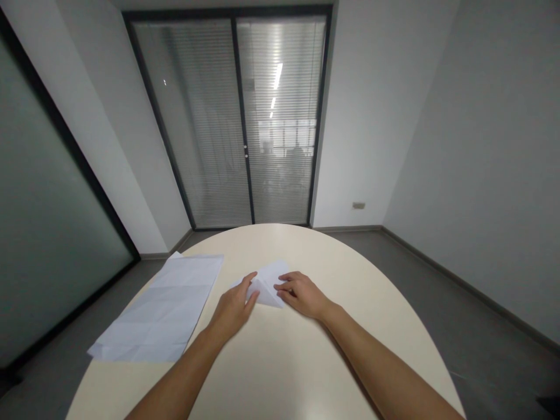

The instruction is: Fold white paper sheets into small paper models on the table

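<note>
A folded piece of white paper (pixel 268 293) lies on the table in front of me, with slanted creases and a pointed corner towards the right. My left hand (pixel 234 306) grips its left side, the thumb along the near edge and the fingers at the far side. At the right edge of the paper is my right hand (pixel 304 293), its fingers bent and drawn together on it. The right fingertips partly cover that edge, so their exact hold is hard to see.
Large creased white sheets (pixel 164 309) lie on the left of the round cream table (pixel 280 373), reaching past its edge. Beyond the table stand glazed panels with blinds (pixel 280 181) in a dark frame. A wall socket (pixel 359 205) sits low on the back wall.
</note>
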Motion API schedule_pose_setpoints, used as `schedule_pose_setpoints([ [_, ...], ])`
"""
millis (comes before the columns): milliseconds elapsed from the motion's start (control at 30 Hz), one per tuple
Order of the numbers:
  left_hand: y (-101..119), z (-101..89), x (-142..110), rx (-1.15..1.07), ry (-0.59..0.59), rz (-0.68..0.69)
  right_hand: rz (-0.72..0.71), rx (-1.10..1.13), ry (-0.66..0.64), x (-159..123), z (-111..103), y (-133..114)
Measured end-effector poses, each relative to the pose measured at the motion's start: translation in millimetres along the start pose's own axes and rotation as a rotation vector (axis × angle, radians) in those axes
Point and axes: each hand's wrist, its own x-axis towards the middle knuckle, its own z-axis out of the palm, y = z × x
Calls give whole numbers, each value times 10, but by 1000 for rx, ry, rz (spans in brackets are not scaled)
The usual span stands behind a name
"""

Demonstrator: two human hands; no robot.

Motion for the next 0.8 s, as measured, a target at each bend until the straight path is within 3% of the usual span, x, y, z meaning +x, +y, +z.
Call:
schedule_pose_setpoints([
  [233,-65,61,3,-35,72,0,-16,12,-21,3,-62,-67],
  [433,-130,119,21,29,169,130,-7,5,-16,5,-48,-76],
  [667,71,31,-4,111,-34,119,9,-24,-21,9,-32,-98],
  [800,183,-23,-32,120,-29,98,17,-50,-16,13,-81,-160],
])
